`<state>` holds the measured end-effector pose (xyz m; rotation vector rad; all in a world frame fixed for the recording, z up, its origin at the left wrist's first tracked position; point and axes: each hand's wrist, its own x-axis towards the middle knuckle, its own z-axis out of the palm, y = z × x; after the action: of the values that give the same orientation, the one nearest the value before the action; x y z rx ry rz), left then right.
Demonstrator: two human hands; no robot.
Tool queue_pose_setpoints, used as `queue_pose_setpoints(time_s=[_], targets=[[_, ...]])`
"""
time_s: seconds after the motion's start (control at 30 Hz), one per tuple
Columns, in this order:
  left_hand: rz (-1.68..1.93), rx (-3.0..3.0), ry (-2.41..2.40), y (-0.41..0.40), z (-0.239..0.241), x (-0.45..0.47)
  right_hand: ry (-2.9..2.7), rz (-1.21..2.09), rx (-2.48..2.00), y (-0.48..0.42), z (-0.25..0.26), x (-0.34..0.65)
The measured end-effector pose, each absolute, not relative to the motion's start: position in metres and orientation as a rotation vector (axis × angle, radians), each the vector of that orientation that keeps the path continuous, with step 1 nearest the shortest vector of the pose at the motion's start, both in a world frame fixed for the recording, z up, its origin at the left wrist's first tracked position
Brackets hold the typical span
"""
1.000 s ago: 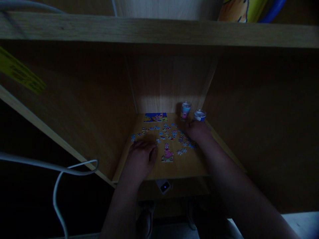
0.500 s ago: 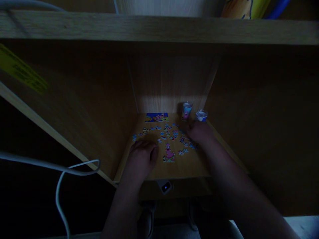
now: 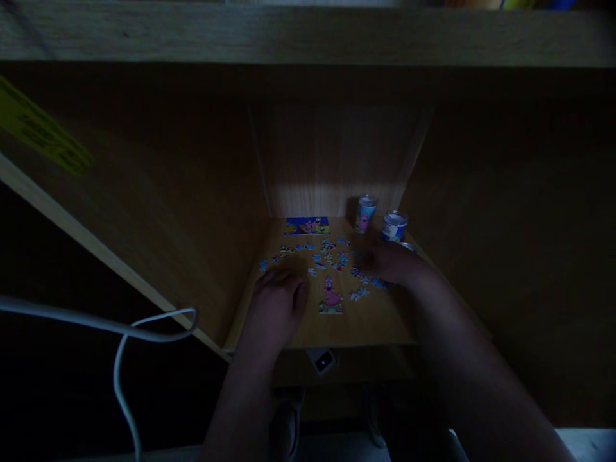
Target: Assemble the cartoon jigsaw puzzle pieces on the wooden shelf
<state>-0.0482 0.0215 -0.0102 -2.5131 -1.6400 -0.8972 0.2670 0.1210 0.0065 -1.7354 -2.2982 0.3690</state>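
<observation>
Small jigsaw pieces (image 3: 342,256) lie scattered over a wooden board (image 3: 308,333). Among them, at the front, is a partly assembled puzzle (image 3: 330,298) with a pink cartoon figure. My left hand (image 3: 279,295) rests at the left of the board, its fingers curled in and its thumb beside them; their inner side is hidden. My right hand (image 3: 392,262) hovers over or touches the pieces at the right, fingers bent together and pointing left. It is too dark to tell what they hold, if anything.
A blue picture card (image 3: 307,226) lies at the back. A clear-topped printed tin (image 3: 366,213) and a shorter round container (image 3: 394,226) stand back right, a lid-like disc (image 3: 407,246) near. Wooden side walls and a shelf edge (image 3: 308,35) enclose the space; a white cable (image 3: 120,359) hangs at left.
The camera view has shifted slightly. My right hand has drawn a little away from the short container and down, uncovering more of it. My left hand stays in place.
</observation>
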Motion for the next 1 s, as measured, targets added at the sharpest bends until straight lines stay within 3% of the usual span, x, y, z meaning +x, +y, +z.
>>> queue_pose_setpoints(time_s=[0.57, 1.0], targets=[[-0.907, -2.503, -1.625, 0.024, -0.014, -0.049, -2.326, 0.518, -1.736, 0.117, 0.021, 0.258], [-0.930, -2.526, -1.560, 0.023, -0.013, -0.048, -2.237, 0.937, -1.093, 0.119, 0.004, 0.230]])
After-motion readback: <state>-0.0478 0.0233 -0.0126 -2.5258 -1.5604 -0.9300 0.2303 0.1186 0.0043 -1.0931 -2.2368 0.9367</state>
